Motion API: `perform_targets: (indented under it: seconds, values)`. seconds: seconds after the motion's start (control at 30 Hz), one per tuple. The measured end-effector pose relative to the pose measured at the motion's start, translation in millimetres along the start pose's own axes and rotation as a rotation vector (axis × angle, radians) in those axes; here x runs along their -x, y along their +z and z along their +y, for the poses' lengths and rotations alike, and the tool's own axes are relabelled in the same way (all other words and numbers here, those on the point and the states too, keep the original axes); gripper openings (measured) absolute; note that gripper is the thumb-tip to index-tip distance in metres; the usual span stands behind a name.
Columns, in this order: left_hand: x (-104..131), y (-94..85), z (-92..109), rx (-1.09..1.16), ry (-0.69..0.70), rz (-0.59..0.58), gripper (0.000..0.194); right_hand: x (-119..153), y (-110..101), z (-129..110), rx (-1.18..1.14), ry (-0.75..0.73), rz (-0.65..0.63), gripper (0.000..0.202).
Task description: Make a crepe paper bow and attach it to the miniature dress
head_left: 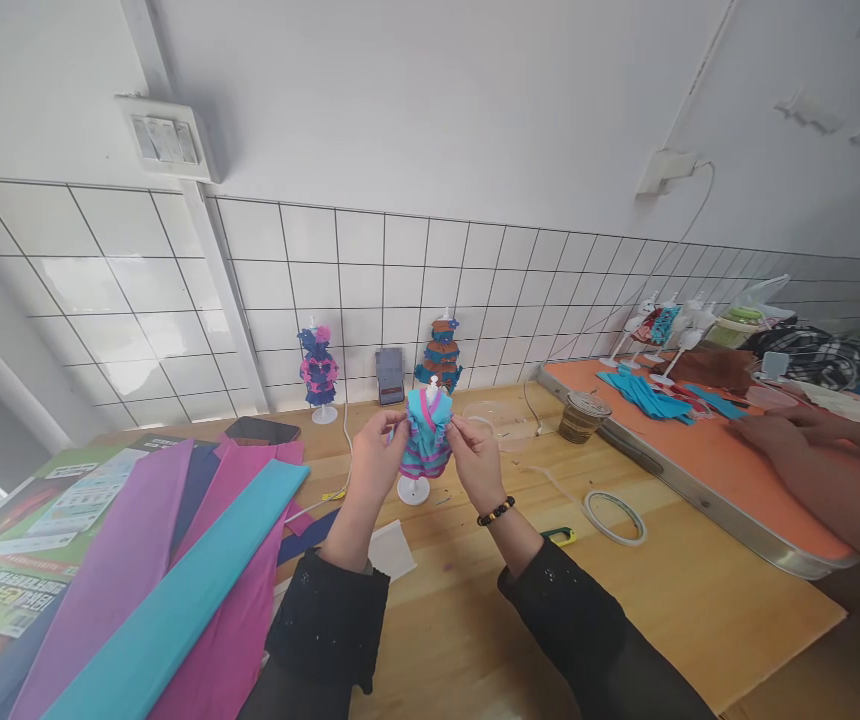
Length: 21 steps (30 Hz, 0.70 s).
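Observation:
A small turquoise dress with pink trim (428, 440) is on a miniature white dress form (413, 490) that stands upright on the wooden table. My left hand (377, 460) pinches the dress's ruffled edge on its left side. On the opposite side, the fingers of my right hand (477, 462) are closed on the other ruffled edge. The fingertips partly cover both sides of the dress. A white paper piece (392, 551) lies below my left hand, and a green-yellow cutter (559, 537) is to the right of my right wrist.
Two dressed forms (318, 372) (443, 350) stand by the tiled wall, with a phone (389, 376) propped between them. Folded crepe paper (182, 590) covers the left. A tape roll (615, 518) and cup (584, 416) sit right. Another person's hands (782, 430) rest on an orange board (707, 470).

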<state>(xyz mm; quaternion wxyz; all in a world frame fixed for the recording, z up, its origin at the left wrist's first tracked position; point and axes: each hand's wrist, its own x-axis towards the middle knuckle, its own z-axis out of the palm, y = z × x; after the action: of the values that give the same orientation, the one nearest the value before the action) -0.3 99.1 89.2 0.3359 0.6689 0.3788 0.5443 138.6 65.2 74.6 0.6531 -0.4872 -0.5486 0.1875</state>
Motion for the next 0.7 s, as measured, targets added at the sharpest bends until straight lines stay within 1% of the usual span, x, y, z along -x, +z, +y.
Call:
perform_targets:
  seconds: [0.07,0.2,0.33,0.43,0.5,0.6,0.7]
  values:
    - [0.3,0.4,-0.1,-0.01,0.002,-0.01,0.019,-0.3,-0.1,-1.4,0.009,0.01,0.013,0.034]
    - [0.1,1.2,-0.1,-0.005,-0.001,0.011,0.018,-0.3,0.0,-3.0,0.0,0.022,0.015,0.034]
    - [-0.2,1.0,0.1,-0.006,0.01,0.052,0.015,0.0,-0.7,2.2,-0.026,0.056,0.046,0.033]
    - [0.1,0.3,1.1,-0.005,0.017,0.054,0.016,0.1,-2.3,5.8,-0.046,0.082,0.066,0.034]
    - [0.4,-0.3,2.3,-0.007,0.029,0.046,0.016,-0.2,-4.1,4.7,-0.06,0.072,0.079,0.033]
    - [0.6,-0.8,4.1,-0.018,0.033,0.027,0.016,-2.7,-8.3,-4.4,-0.047,0.026,0.084,0.033]
    - [0.3,-0.7,5.2,-0.017,0.018,0.032,0.017,-11.1,-13.4,-21.4,0.021,-0.03,0.064,0.033]
